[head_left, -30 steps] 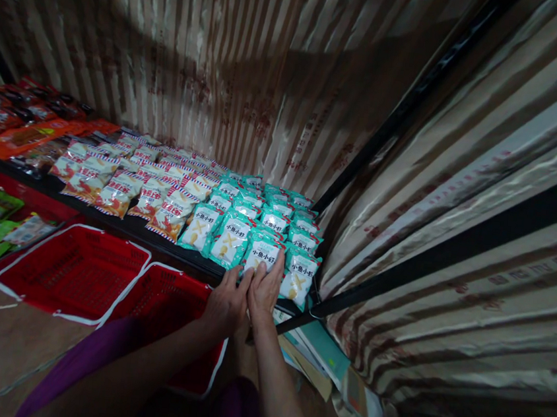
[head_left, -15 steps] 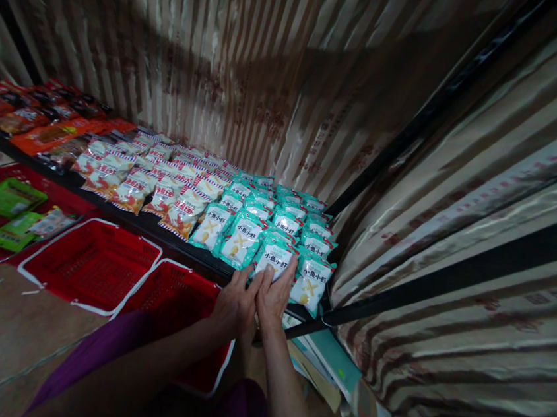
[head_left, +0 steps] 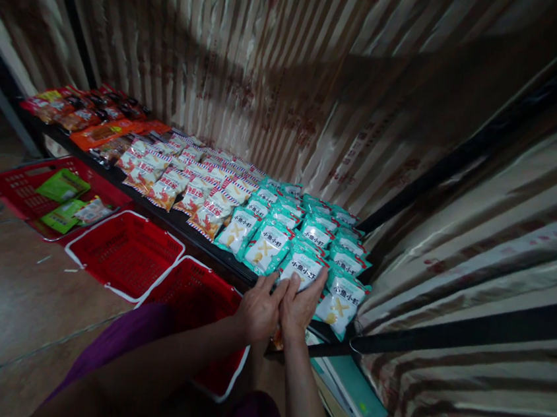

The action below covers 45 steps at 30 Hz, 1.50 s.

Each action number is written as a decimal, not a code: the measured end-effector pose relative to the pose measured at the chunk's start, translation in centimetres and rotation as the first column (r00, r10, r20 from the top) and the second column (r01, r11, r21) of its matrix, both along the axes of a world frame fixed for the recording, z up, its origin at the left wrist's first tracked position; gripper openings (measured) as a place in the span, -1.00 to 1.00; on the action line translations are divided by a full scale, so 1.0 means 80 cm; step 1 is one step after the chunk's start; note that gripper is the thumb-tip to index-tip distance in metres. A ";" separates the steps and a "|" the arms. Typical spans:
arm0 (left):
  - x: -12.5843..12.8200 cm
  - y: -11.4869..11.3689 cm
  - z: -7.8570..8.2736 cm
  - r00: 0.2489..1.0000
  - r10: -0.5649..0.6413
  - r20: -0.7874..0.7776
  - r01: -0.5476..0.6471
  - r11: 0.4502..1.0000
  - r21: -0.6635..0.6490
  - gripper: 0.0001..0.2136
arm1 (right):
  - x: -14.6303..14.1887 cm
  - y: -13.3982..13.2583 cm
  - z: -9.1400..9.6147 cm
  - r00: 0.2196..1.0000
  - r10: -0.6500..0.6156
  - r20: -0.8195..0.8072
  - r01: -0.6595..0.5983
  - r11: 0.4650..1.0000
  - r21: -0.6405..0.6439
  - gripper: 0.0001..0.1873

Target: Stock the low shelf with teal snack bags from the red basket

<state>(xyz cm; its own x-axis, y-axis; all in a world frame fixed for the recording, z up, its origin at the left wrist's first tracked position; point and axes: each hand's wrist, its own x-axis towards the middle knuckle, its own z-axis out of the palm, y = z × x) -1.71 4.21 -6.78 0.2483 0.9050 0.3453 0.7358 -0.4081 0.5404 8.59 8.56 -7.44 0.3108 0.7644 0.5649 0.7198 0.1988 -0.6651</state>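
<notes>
A teal-and-white snack bag (head_left: pixel 303 267) stands at the front of its row on the shelf, and both my hands are at its lower part. My right hand (head_left: pixel 299 309) has its thumb on the bag's front and its fingers along the right side. Against the lower left edge, my left hand (head_left: pixel 258 311) is closed with bent fingers, their tips partly hidden. The two hands touch each other. Matching teal bags stand close by, one on the left (head_left: pixel 267 246) and one on the right (head_left: pixel 341 302), with more rows behind.
White-and-orange snack bags (head_left: pixel 211 211) and red-orange packs (head_left: pixel 84 115) line the shelf leftward. Below are a red basket (head_left: pixel 124 255) and another red basket (head_left: pixel 16 191) with green packs. A dark metal bar (head_left: pixel 445 329) and striped curtain (head_left: pixel 283 70) border the right and back.
The view has turned left, so everything appears shifted to the right. Both hands stay at the same teal snack bag, with little change in their grip.
</notes>
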 end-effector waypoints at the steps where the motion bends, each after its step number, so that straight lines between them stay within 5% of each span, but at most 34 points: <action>1: 0.000 0.000 0.000 1.000 0.000 0.000 0.000 1.000 -0.012 -0.54 | 0.000 0.001 0.000 1.000 -0.001 0.003 0.001 1.000 0.005 -0.20; 6: -0.008 0.000 -0.002 0.999 0.016 0.032 -0.017 0.999 0.052 -0.54 | -0.001 0.002 0.002 1.000 0.005 0.008 -0.006 1.000 0.025 -0.21; 13: -0.028 0.021 -0.001 0.972 0.209 0.106 -0.226 0.956 0.186 -0.60 | -0.006 -0.006 0.001 1.000 -0.026 0.011 0.025 0.998 0.058 -0.23; 24: -0.021 0.032 -0.040 0.978 0.175 0.114 -0.197 0.953 0.231 -0.58 | -0.009 -0.005 -0.004 1.000 -0.026 0.008 0.026 0.999 0.037 -0.26; 39: -0.023 0.037 -0.039 0.977 0.195 0.083 -0.212 0.908 0.361 -0.67 | -0.004 -0.006 -0.019 0.996 -0.002 0.093 0.003 1.000 -0.006 -0.24; 45: -0.005 0.030 -0.027 0.995 0.025 0.094 -0.055 0.941 0.333 -0.62 | -0.002 -0.007 -0.002 1.000 0.003 0.018 -0.002 0.998 -0.057 -0.19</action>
<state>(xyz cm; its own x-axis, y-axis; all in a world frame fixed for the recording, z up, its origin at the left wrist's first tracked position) -2.14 6.59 -8.97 0.1694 0.7416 0.6491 0.7112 -0.5479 0.4404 8.46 7.99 -7.57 0.2994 0.7959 0.5262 0.7312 0.1628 -0.6624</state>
